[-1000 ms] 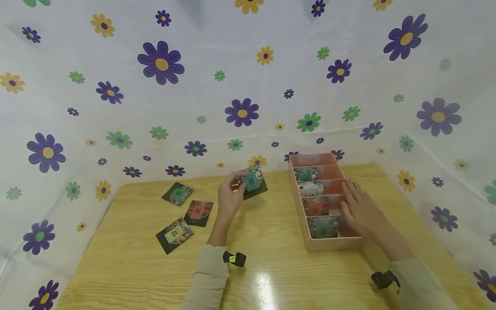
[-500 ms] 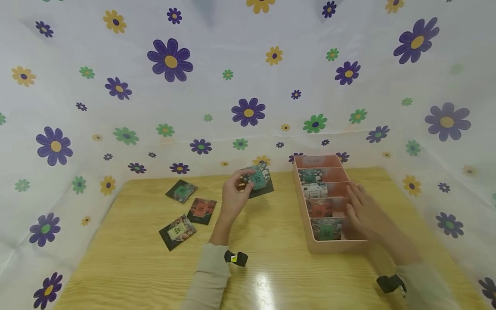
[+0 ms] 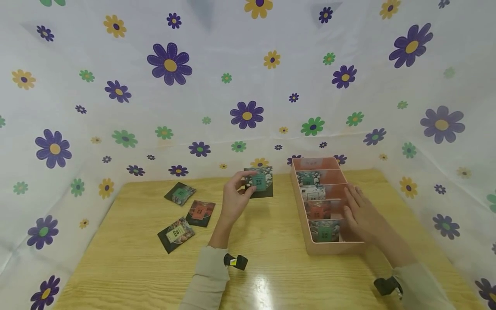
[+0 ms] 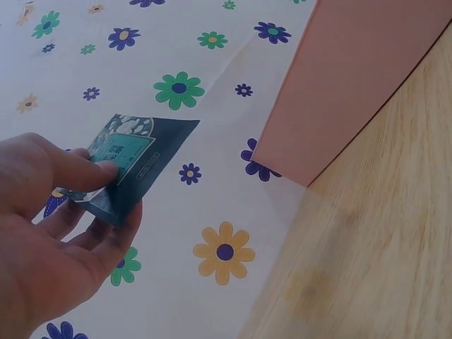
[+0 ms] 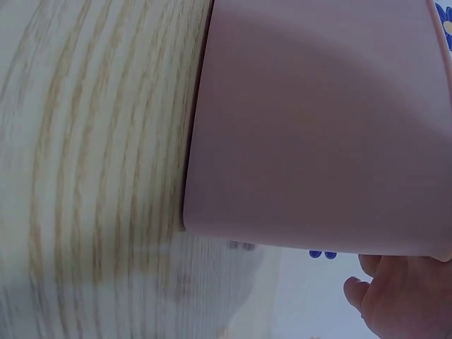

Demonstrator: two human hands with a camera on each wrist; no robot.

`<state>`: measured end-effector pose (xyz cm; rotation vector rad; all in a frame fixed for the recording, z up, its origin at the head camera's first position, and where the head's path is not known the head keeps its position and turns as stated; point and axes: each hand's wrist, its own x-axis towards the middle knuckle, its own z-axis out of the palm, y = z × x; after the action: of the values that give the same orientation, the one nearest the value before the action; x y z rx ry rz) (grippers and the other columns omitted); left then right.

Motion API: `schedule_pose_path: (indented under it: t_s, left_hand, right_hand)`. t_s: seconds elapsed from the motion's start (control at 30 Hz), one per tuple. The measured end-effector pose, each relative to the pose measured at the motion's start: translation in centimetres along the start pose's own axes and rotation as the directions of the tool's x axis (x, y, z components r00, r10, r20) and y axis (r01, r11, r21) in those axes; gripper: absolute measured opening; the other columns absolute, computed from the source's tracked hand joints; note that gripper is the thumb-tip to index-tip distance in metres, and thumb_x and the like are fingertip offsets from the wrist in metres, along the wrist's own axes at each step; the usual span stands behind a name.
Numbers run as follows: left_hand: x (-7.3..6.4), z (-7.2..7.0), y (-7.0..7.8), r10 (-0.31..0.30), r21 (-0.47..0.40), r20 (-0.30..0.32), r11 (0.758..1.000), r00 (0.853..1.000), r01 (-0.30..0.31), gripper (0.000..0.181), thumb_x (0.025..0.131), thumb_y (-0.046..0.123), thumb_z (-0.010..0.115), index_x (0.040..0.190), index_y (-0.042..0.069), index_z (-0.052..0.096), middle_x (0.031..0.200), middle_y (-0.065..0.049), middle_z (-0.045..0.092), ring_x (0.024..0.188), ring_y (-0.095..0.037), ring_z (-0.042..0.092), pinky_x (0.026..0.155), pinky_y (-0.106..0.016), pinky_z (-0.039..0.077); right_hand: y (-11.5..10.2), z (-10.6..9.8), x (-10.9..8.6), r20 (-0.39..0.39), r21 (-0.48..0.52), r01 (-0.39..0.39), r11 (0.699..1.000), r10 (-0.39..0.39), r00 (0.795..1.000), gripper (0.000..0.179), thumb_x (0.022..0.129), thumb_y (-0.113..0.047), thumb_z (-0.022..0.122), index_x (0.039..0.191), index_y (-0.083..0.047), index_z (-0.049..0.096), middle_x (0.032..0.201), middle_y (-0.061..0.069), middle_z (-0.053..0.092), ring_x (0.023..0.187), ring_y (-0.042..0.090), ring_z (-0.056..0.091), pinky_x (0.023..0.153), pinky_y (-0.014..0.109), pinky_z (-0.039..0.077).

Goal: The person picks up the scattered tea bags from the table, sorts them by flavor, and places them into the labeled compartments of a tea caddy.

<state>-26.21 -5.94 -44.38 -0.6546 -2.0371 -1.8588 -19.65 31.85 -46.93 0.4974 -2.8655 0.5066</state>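
Observation:
My left hand (image 3: 236, 196) pinches a flat square packet with a teal label (image 3: 258, 182), thumb on its printed face and fingers behind. It is held up above the table, left of the pink divided box (image 3: 335, 248). The left wrist view shows the same packet (image 4: 134, 164) tilted in the fingers. Across the box's right rim rests my right hand (image 3: 364, 215), its fingers extended along the wall and its thumb toward the inside. In the right wrist view the box's outer wall (image 5: 318, 134) covers much of that hand (image 5: 409, 296).
Loose on the table's left lie a green-labelled packet (image 3: 180, 193), a red-labelled one (image 3: 200, 213) and a yellow-labelled one (image 3: 176, 234). Inside the box, packets such as the red one (image 3: 318, 210) and the front green one (image 3: 324, 230) stand in separate compartments. Flowered cloth (image 3: 193, 107) surrounds the table.
The packet in my left hand has turned from slanted to nearly level. My right hand stays on the box rim. The head view has shifted slightly.

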Motion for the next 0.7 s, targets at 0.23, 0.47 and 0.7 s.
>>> schedule_pose_path:
  t_s: [0.23,0.47,0.7]
  left_hand:
    - [-0.1,0.9,2.4,0.012,-0.018,0.001,1.000,1.000,-0.012,0.036,0.088,-0.020,0.066,0.123,-0.011,0.064,0.125,-0.029,0.061,0.087,-0.044,0.065,0.058,-0.020,0.045]
    - [0.0,2.2,2.2,0.000,-0.042,0.024,0.999,1.000,0.001,0.034,0.089,-0.019,0.066,0.123,-0.014,0.062,0.123,-0.033,0.060,0.088,-0.048,0.066,0.062,-0.020,0.050]
    - [1.0,3.4,0.5,-0.020,-0.029,0.033,0.999,0.999,0.021,0.034,0.091,-0.016,0.066,0.125,-0.009,0.064,0.128,-0.027,0.061,0.093,-0.044,0.069,0.064,-0.029,0.057]
  right_hand:
    - [0.2,0.3,-0.2,-0.022,0.012,0.006,1.000,-0.006,1.000,0.060,0.109,-0.019,0.040,0.155,0.015,0.024,0.164,0.033,0.017,0.152,0.049,0.011,0.125,0.053,0.009]
    - [0.4,0.4,-0.1,-0.008,0.013,0.005,1.000,-0.005,1.000,0.060,0.109,-0.019,0.038,0.155,0.015,0.022,0.164,0.033,0.017,0.152,0.050,0.012,0.123,0.059,0.013]
    - [0.0,0.2,0.0,0.007,0.022,-0.003,1.000,0.003,1.000,0.060,0.110,-0.020,0.037,0.156,0.015,0.021,0.164,0.033,0.015,0.152,0.049,0.010,0.120,0.063,0.016]
